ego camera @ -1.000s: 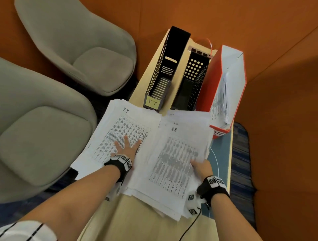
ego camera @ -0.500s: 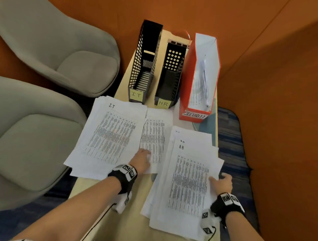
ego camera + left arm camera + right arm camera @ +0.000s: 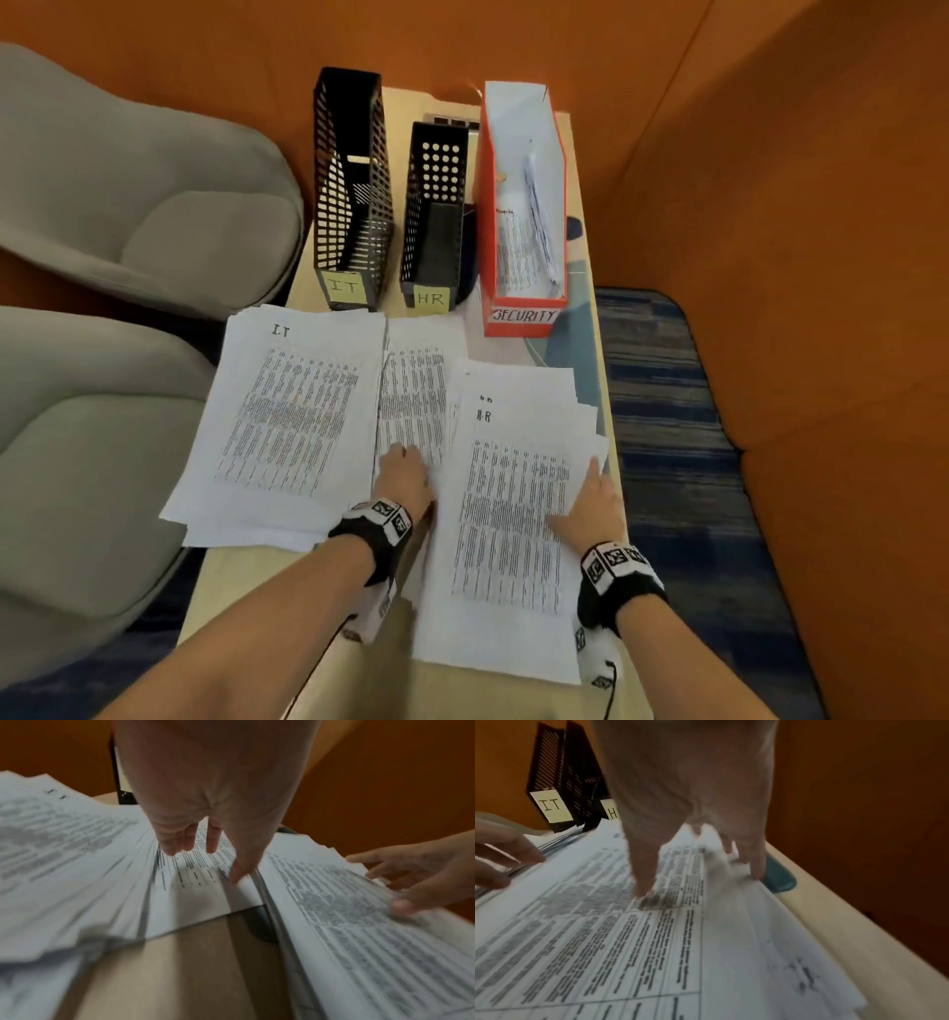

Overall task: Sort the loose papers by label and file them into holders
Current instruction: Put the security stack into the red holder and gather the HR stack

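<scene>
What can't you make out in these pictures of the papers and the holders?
- Middle sheet: label unseen in the head view, its edges lie under neighbouring stacks.
- HR holder: right wrist view, the right hand covers the tag's second letter.
- Printed tables: too small or blurred in every view.
- Papers in the Security holder: count unclear.

Head view: high above the tabletop (image 3: 246, 591), looking down and forward toward the holders at the far end. Left wrist view: low, close over the left hand (image 3: 210, 787), facing along its fingers (image 3: 177, 841); right hand (image 3: 421, 878) at its right edge. Right wrist view: same low angle along the right hand (image 3: 690, 780). All three share the paper stacks (image 3: 503, 514).
</scene>
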A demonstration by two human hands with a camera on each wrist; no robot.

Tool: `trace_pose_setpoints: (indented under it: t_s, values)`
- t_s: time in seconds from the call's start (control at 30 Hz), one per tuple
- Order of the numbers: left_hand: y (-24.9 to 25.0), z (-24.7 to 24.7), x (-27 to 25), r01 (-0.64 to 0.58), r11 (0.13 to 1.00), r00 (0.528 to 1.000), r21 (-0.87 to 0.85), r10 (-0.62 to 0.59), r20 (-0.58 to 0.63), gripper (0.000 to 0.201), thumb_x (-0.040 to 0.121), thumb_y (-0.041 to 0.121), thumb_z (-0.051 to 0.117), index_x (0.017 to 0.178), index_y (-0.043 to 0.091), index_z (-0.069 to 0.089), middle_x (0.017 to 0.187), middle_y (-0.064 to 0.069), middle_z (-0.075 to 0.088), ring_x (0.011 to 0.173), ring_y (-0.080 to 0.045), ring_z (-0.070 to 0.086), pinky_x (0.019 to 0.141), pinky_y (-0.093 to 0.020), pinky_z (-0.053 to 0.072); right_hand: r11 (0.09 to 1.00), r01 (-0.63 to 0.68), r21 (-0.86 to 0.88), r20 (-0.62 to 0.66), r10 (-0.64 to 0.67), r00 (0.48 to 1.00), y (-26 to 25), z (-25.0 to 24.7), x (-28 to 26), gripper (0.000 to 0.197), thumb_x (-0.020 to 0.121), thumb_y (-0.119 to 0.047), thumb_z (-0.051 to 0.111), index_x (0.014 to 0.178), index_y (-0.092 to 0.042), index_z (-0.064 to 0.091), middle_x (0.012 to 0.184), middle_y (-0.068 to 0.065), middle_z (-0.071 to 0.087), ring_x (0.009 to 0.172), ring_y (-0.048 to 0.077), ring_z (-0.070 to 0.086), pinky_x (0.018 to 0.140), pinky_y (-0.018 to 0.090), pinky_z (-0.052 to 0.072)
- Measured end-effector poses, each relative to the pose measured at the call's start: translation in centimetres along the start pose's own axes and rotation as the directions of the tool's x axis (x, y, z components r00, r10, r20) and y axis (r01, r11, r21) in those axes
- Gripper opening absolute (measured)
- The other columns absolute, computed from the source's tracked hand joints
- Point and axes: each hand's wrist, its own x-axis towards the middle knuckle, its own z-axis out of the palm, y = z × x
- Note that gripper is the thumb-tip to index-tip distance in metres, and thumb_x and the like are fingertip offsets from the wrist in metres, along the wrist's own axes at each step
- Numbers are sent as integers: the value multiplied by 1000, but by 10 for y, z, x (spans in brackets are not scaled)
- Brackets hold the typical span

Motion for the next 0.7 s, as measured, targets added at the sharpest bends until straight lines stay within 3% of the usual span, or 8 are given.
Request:
trace_pose_setpoints:
  t_s: [0.07,0.13,0.17,0.3,0.43,0.57,0.63,0.7]
  values:
    - [-3,-8,9,-18,990,999,142,12,43,58,82,19,60,132,7,35,139,-18,29,130,-37,32,105,-40,35,988,140,-60,162,-129,978,-8,7,-5,120,73,-47,78,153,-27,-10,160,14,-3,147,38,4,116,51,21]
    - [-2,-10,11,-14,952,990,305,-31,141,91,77,21,73,146,10,14,150,-27,8,137,-44,21,107,-47,36,964,176,-200,315,-107,943,-13,18,-5,126,72,-54,76,149,-30,-21,156,15,-27,145,42,-15,115,59,17]
    - [0,-9,12,-12,927,988,375,-46,147,96,78,22,74,148,10,9,151,-30,4,138,-45,20,106,-48,39,949,178,-262,330,-85,940,-14,23,-3,130,71,-55,76,148,-28,-26,154,17,-31,144,44,-17,114,61,19]
    - [8,-5,13,-43,833,996,552,-11,93,89,86,23,64,150,8,5,148,-37,14,133,-48,29,103,-48,42,921,174,-349,320,-57,946,-20,25,2,138,68,-55,78,145,-22,-32,152,24,-32,142,51,-15,111,63,23]
    - [11,-4,11,-64,796,998,602,59,28,68,93,12,48,148,6,10,144,-35,26,127,-46,39,99,-48,44,917,186,-354,323,-67,944,-19,23,3,137,68,-56,77,147,-22,-29,153,24,-29,143,50,-13,113,58,24]
    - [12,-19,18,-104,891,994,441,89,55,46,91,8,48,134,6,34,130,-20,46,114,-35,51,91,-40,47,959,190,-210,310,-119,943,-13,13,9,125,72,-49,77,151,-24,-17,158,17,-18,145,44,-5,115,51,25]
    - [19,-37,20,-75,962,997,263,64,48,34,90,4,44,124,5,44,119,-15,56,104,-29,58,83,-37,50,988,137,-72,255,-115,960,-7,6,20,120,73,-43,77,153,-21,-9,158,15,5,144,40,16,113,47,30]
    - [30,-52,18,-23,998,996,-59,17,-89,30,90,2,38,118,5,50,108,-17,63,93,-30,62,75,-37,51,987,56,150,152,-79,985,-1,-6,30,114,68,-39,80,153,-15,7,148,14,31,135,34,37,108,42,38]
